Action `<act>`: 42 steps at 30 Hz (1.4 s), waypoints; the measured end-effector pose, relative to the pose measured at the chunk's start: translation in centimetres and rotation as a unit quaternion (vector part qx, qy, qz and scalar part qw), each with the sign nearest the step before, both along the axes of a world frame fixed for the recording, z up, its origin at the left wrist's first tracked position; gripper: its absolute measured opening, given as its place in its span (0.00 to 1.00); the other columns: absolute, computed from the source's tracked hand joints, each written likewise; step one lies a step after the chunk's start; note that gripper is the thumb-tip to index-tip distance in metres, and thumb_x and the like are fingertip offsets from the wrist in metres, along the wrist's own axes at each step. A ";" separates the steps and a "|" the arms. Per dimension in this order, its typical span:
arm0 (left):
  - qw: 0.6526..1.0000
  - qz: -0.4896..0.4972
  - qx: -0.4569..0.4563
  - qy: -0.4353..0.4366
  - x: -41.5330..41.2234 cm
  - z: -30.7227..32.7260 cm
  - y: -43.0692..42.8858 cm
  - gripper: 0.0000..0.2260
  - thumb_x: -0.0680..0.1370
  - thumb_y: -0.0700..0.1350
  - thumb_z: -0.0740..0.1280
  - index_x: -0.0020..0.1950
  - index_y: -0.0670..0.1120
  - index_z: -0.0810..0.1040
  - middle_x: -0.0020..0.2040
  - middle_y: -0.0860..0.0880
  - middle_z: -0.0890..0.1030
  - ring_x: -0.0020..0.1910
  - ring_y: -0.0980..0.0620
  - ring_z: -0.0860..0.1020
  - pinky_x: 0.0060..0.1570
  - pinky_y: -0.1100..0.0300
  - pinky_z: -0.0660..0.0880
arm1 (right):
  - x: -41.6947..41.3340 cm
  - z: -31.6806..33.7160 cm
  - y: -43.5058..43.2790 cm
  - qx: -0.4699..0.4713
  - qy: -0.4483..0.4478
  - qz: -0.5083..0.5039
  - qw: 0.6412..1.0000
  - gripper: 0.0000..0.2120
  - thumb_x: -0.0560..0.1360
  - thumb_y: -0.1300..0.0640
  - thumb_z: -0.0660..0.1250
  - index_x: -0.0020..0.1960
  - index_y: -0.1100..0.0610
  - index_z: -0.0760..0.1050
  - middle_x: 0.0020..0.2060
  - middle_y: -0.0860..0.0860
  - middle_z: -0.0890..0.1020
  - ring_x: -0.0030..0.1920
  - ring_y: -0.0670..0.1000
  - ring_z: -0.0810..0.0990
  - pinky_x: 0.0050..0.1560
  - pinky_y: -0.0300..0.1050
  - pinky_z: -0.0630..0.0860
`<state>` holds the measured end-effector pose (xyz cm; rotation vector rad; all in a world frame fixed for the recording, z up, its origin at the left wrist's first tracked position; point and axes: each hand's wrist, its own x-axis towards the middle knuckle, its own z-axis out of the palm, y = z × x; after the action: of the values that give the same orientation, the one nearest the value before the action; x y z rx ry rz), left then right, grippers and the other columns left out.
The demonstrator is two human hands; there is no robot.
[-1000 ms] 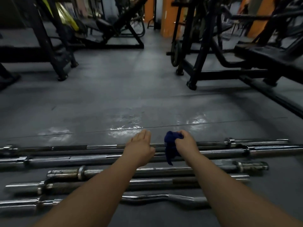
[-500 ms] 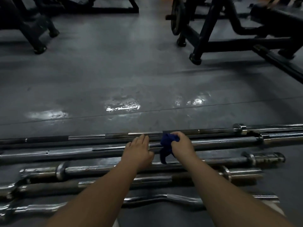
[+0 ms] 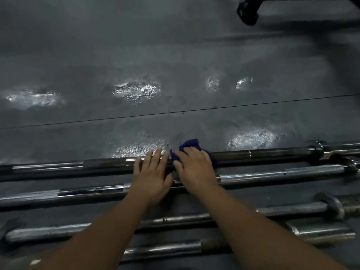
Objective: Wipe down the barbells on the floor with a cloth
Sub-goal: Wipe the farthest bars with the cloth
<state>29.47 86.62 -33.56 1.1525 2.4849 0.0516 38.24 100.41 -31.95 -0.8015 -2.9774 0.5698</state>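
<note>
Head view: several barbells lie side by side on the dark floor [image 3: 175, 55]. The right hand [image 3: 194, 166] presses a blue cloth [image 3: 190, 144] onto the farthest barbell [image 3: 263, 153], fingers spread flat over the cloth with the thumb at its near edge; whether the fingertips curl round the bar I cannot tell. The left hand [image 3: 151, 175] lies just beside it, open, fingers straight, resting on the same bar and over the second barbell [image 3: 282, 173]. Wiping of the far bar appears to be just starting at mid-shaft. The next move likely calls for sliding the cloth along the bar toward one end while the left hand steadies it against rolling.
</note>
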 end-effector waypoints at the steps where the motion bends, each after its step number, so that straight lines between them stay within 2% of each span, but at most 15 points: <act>1: 1.000 0.000 0.007 0.002 -0.2 -0.4 0.1 0.36 0.73 0.65 0.35 0.81 0.56 0.39 0.81 0.53 0.38 0.79 0.51 0.36 0.76 0.43 0.36 | -0.1 -0.4 0.5 0.023 0.003 0.016 1.000 0.16 0.79 0.47 0.57 0.63 0.50 0.75 0.59 0.48 0.78 0.62 0.52 0.73 0.67 0.53 0.65; 5: 0.999 0.030 0.037 0.006 -1.9 -1.0 1.8 0.33 0.75 0.65 0.40 0.80 0.58 0.47 0.82 0.53 0.48 0.80 0.51 0.42 0.74 0.44 0.35 | 1.8 -0.6 5.5 0.070 0.023 0.077 0.994 0.17 0.74 0.53 0.64 0.62 0.52 0.76 0.55 0.50 0.79 0.56 0.53 0.76 0.58 0.50 0.71; 7: 0.998 0.040 0.039 0.003 -3.3 -1.0 3.1 0.32 0.75 0.65 0.41 0.79 0.59 0.53 0.81 0.53 0.53 0.80 0.51 0.46 0.74 0.44 0.36 | 4.0 -0.6 10.0 0.075 0.033 0.024 0.996 0.17 0.72 0.57 0.65 0.60 0.54 0.77 0.52 0.52 0.79 0.53 0.54 0.76 0.55 0.51 0.72; 12: 0.999 0.036 0.032 0.003 -7.6 -0.7 6.9 0.32 0.72 0.66 0.41 0.74 0.60 0.64 0.78 0.54 0.61 0.78 0.49 0.55 0.74 0.44 0.48 | 8.6 -1.2 20.1 0.072 0.042 -0.155 0.984 0.20 0.71 0.59 0.59 0.60 0.62 0.78 0.57 0.60 0.80 0.58 0.61 0.77 0.62 0.52 0.70; 14: 0.998 0.046 0.033 0.010 -9.0 -0.5 8.0 0.29 0.74 0.65 0.44 0.71 0.57 0.66 0.77 0.52 0.63 0.76 0.47 0.58 0.73 0.43 0.51 | 6.7 -1.5 21.3 0.081 0.046 -0.203 0.975 0.19 0.72 0.59 0.56 0.55 0.62 0.80 0.51 0.61 0.82 0.53 0.62 0.79 0.58 0.53 0.73; 16: 0.997 0.036 0.063 0.033 -8.7 -0.3 9.4 0.27 0.76 0.62 0.48 0.68 0.52 0.70 0.73 0.48 0.68 0.73 0.45 0.63 0.71 0.43 0.55 | 2.8 -1.7 19.8 0.089 0.039 -0.179 0.979 0.18 0.71 0.57 0.53 0.47 0.58 0.82 0.41 0.58 0.83 0.44 0.62 0.81 0.48 0.53 0.76; 18: 0.992 -0.026 0.115 0.043 -5.9 -0.3 11.6 0.26 0.75 0.59 0.51 0.66 0.48 0.73 0.68 0.45 0.73 0.68 0.43 0.70 0.69 0.44 0.59 | -1.0 -1.9 16.1 0.093 0.027 -0.115 0.989 0.13 0.72 0.58 0.57 0.46 0.55 0.81 0.40 0.54 0.83 0.43 0.59 0.81 0.48 0.52 0.73; 21: 0.992 -0.016 0.117 0.042 -1.6 -1.0 14.6 0.29 0.74 0.60 0.52 0.70 0.47 0.70 0.68 0.47 0.73 0.69 0.45 0.68 0.73 0.43 0.51 | -1.6 -1.3 14.0 0.061 0.052 -0.001 0.997 0.14 0.75 0.54 0.64 0.59 0.53 0.78 0.52 0.51 0.82 0.55 0.53 0.78 0.64 0.53 0.69; 23: 0.993 0.013 0.109 0.051 -1.4 -1.2 15.2 0.28 0.74 0.61 0.51 0.69 0.49 0.70 0.67 0.48 0.73 0.68 0.47 0.69 0.72 0.43 0.51 | 1.5 -1.0 17.5 0.068 0.048 0.018 0.996 0.16 0.74 0.51 0.64 0.61 0.52 0.77 0.54 0.51 0.81 0.56 0.54 0.77 0.62 0.51 0.70; 26: 0.994 -0.002 0.072 0.080 -2.7 -1.0 15.9 0.27 0.72 0.63 0.51 0.63 0.51 0.73 0.60 0.48 0.77 0.60 0.46 0.73 0.68 0.45 0.60 | 6.1 -1.4 23.3 0.095 0.066 -0.166 0.979 0.11 0.74 0.52 0.59 0.51 0.54 0.77 0.46 0.53 0.79 0.50 0.57 0.75 0.54 0.51 0.70; 28: 0.996 -0.012 0.048 0.072 -2.1 -0.7 17.8 0.25 0.72 0.64 0.52 0.58 0.50 0.74 0.56 0.47 0.78 0.57 0.45 0.75 0.66 0.46 0.62 | 5.2 -2.4 22.9 0.110 0.053 -0.237 0.964 0.13 0.75 0.52 0.56 0.46 0.58 0.77 0.42 0.56 0.78 0.49 0.61 0.75 0.54 0.55 0.70; 32: 0.995 -0.031 0.058 0.080 0.7 -1.0 20.5 0.27 0.71 0.65 0.54 0.60 0.49 0.73 0.55 0.48 0.77 0.55 0.45 0.74 0.64 0.45 0.63 | 3.8 -2.3 20.8 0.084 0.042 -0.053 0.994 0.15 0.77 0.50 0.59 0.57 0.53 0.78 0.49 0.52 0.81 0.54 0.55 0.76 0.63 0.54 0.67; 34: 0.991 -0.034 0.084 0.098 0.5 -1.6 20.0 0.26 0.71 0.65 0.55 0.61 0.50 0.73 0.54 0.48 0.77 0.54 0.45 0.74 0.62 0.46 0.64 | 6.4 -1.5 24.3 0.075 0.026 -0.007 0.997 0.14 0.77 0.50 0.61 0.58 0.52 0.77 0.51 0.51 0.81 0.55 0.54 0.76 0.61 0.50 0.69; 37: 0.988 -0.056 0.091 0.113 -0.1 -2.0 19.9 0.26 0.71 0.66 0.57 0.60 0.51 0.74 0.54 0.48 0.77 0.54 0.44 0.74 0.59 0.46 0.65 | 11.0 -0.8 29.5 0.110 0.025 -0.145 0.983 0.10 0.79 0.53 0.59 0.51 0.57 0.76 0.46 0.55 0.78 0.49 0.57 0.75 0.53 0.51 0.68; 42: 0.995 -0.060 0.041 0.066 -2.7 -0.9 22.0 0.30 0.71 0.69 0.52 0.67 0.55 0.68 0.66 0.49 0.74 0.64 0.45 0.71 0.64 0.47 0.63 | 10.2 -1.4 33.1 0.067 -0.004 -0.199 0.978 0.13 0.81 0.52 0.56 0.54 0.59 0.76 0.49 0.57 0.79 0.54 0.59 0.74 0.56 0.51 0.69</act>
<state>26.75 108.63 -34.50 1.3777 2.5420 0.0459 48.41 133.47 -33.40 -1.3369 -2.7044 0.3421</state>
